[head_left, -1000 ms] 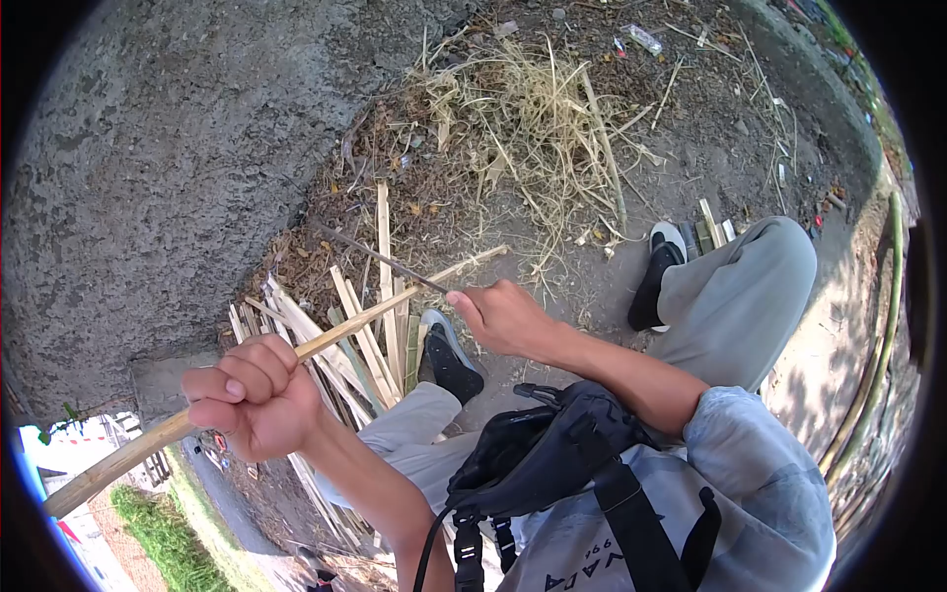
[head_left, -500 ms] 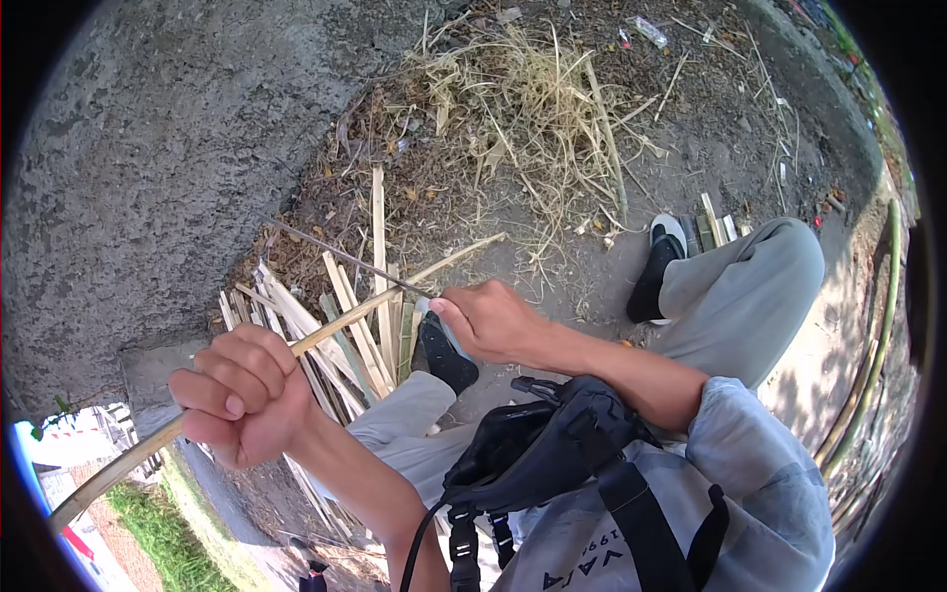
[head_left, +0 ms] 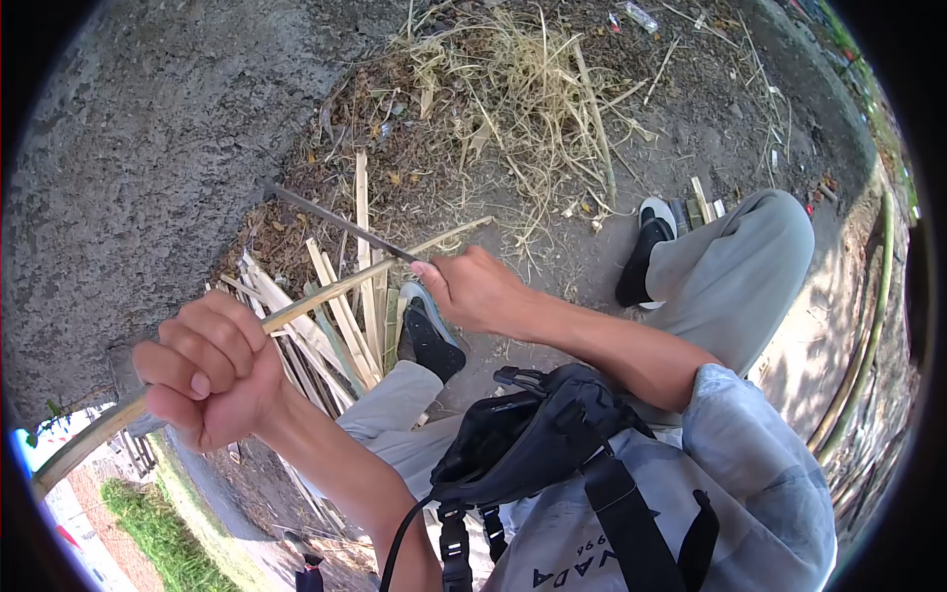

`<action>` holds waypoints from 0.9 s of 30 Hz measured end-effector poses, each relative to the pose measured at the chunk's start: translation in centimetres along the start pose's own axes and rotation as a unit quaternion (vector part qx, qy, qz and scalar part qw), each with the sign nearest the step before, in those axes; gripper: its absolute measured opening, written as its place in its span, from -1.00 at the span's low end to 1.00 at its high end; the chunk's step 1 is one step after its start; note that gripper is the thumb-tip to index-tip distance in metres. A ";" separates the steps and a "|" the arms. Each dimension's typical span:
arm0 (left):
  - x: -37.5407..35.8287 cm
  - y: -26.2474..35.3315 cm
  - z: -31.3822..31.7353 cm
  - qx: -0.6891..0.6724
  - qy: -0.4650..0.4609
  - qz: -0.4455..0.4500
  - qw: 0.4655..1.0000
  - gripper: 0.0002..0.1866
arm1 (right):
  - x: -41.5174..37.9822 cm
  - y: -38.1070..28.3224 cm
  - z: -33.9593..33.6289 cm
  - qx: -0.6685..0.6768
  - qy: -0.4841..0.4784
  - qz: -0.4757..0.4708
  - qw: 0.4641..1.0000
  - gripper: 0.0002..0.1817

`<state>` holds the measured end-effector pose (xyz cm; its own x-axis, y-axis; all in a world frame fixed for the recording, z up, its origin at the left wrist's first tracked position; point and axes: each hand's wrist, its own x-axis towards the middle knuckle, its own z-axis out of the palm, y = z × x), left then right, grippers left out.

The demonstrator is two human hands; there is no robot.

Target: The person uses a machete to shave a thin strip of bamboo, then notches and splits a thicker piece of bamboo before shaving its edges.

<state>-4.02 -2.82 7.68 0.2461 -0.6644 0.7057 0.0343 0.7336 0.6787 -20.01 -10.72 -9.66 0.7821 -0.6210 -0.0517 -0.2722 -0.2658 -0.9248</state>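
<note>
A long pale strip (head_left: 340,287), bamboo by its look, slants from the lower left up to the middle. My left hand (head_left: 212,373) is closed in a fist around its thicker part. A thin dark blade (head_left: 340,223) crosses over the strip close to its far end, and my right hand (head_left: 480,288) is closed on the near end of this knife. The handle is hidden inside my fingers. Below the crossing, split pale slats (head_left: 326,340) lie beside my shoe (head_left: 429,335).
A heap of curly shavings (head_left: 533,99) lies on the dirt at the top. A rough concrete slab (head_left: 158,158) fills the upper left. Long green poles (head_left: 868,345) lie at the right. A black bag (head_left: 533,434) hangs at my chest.
My left hand has shifted left and slightly up with the strip. My right hand has risen a little with the knife, and the blade looks broader. The whole view has also shifted slightly.
</note>
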 end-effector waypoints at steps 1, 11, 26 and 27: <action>0.2 0.1 0.0 0.008 0.020 0.007 1.000 -0.53 | -0.2 3.3 1.1 -0.008 -0.016 0.062 0.998 -0.35; 0.2 -0.7 1.4 0.044 -0.005 0.018 0.999 -0.58 | -0.5 -0.1 -0.2 0.063 0.038 -0.078 0.994 -0.43; -0.8 0.7 -1.3 0.028 0.043 0.012 0.999 -0.60 | 0.0 6.3 3.3 0.013 -0.022 0.105 0.994 -0.38; -0.6 0.8 -1.3 0.030 0.045 0.015 0.998 -0.60 | 0.2 10.0 4.2 -0.007 -0.021 0.161 0.987 -0.38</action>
<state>-2.92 -1.66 7.55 0.3330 -0.6240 0.7070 -0.0321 0.7418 0.6698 -20.26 -10.43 -20.48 0.6766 -0.6436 -0.3576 -0.5178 -0.0706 -0.8526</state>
